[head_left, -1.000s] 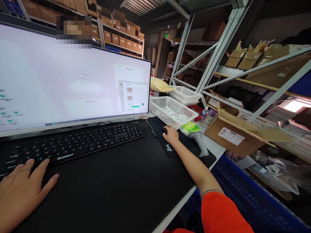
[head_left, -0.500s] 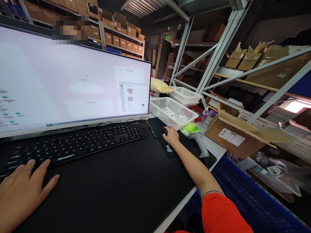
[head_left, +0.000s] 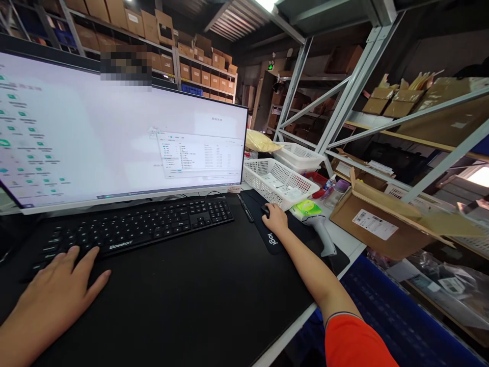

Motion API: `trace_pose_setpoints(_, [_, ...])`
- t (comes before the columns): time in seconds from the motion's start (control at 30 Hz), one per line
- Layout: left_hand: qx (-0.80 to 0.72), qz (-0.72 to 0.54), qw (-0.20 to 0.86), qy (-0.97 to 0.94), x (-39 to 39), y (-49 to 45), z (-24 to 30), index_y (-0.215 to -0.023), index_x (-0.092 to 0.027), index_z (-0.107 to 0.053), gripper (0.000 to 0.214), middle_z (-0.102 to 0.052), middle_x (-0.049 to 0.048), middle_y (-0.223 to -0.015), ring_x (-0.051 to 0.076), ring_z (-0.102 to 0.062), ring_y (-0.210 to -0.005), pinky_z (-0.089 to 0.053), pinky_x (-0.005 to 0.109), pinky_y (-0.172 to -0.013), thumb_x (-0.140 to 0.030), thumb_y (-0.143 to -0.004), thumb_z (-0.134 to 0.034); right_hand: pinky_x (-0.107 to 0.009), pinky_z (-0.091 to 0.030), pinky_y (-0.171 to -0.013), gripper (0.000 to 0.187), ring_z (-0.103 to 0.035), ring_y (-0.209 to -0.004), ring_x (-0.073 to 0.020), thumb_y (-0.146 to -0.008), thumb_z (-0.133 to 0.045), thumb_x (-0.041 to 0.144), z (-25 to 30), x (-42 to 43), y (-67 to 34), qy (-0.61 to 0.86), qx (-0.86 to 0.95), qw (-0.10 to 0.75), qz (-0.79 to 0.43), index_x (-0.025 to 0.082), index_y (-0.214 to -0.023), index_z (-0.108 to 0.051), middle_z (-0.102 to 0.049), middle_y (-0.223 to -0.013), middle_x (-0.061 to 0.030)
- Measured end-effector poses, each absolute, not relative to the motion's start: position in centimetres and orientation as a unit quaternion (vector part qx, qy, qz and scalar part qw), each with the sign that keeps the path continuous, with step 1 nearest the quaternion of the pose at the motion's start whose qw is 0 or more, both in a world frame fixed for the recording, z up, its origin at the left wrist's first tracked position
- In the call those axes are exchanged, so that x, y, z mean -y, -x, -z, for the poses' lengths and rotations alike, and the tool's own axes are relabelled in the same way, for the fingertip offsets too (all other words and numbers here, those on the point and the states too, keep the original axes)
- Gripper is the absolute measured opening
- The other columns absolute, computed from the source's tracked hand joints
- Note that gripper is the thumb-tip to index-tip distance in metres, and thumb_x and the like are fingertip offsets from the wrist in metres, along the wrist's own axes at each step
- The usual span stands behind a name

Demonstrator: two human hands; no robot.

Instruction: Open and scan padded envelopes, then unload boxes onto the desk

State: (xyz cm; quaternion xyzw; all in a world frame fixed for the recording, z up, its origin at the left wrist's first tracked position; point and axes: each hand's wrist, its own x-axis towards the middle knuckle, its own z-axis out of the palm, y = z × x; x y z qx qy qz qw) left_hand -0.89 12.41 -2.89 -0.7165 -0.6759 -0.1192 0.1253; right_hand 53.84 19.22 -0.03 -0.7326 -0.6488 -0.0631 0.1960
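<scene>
New window (head_left: 202,155) above "Bosston" keyboard (head_left: 141,228)

The right fingers (head_left: 272,209) mostly hide the mouse (head_left: 264,210), and the monitor (head_left: 103,127) shows text (head_left: 187,157) too small to read.

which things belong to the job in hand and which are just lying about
Apparently in use:
black rectangular keyboard, at left hand
small black mouse, under right hand
black mouse pad lettered logi
wide flat lit monitor

Lying about:
white perforated plastic basket
grey handheld scanner
slim black pen
open brown cardboard box
</scene>
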Motion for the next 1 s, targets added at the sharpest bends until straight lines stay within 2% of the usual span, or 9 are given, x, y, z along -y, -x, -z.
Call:
trace_pose_setpoints(0.33, [0.68,0.129,0.112,0.713,-12.3,1.3,3.9,-0.146,0.005,-0.046,0.095,-0.036,0.0351,-0.153,0.051,-0.036,-0.144,-0.033,0.06,-0.116,-0.062,-0.085,-0.014,-0.033,-0.05,-0.097,0.046,-0.063,-0.114,-0.0241,-0.089,-0.061,0.028,0.2,-19.3,-53.9,0.709,0.671,0.212,0.051,0.021,-0.134,-0.06,-0.063,-0.133,-0.0092])
trace_pose_setpoints(0.7, [0.676,0.13,0.11,0.717,-11.8,0.9,3.3,-0.146,0.005,-0.046,0.092,-0.035,0.0374,-0.153,0.054,-0.037,-0.142,-0.033,0.061,-0.116,-0.059,-0.087,-0.016,-0.033,-0.051,-0.092,0.044,-0.063,-0.113,-0.0241,-0.085,-0.062,0.028,0.2,-19.2,-54.0,0.701,0.675,0.224,0.057,0.024,-0.129,-0.062,-0.063,-0.129,-0.0072])
trace_pose_setpoints(1.0, [0.679,0.125,0.113,0.715,-11.8,0.8,3.3,-0.147,0.003,-0.045,0.091,-0.035,0.0349,-0.154,0.051,-0.036,-0.144,-0.032,0.06,-0.117,-0.06,-0.088,-0.017,-0.032,-0.051,-0.09,0.045,-0.063,-0.112,-0.0238,-0.085,-0.063,0.027,0.1,-18.9,-53.8,0.705,0.672,0.219,0.051,0.025,-0.13,-0.063,-0.062,-0.131,-0.007])
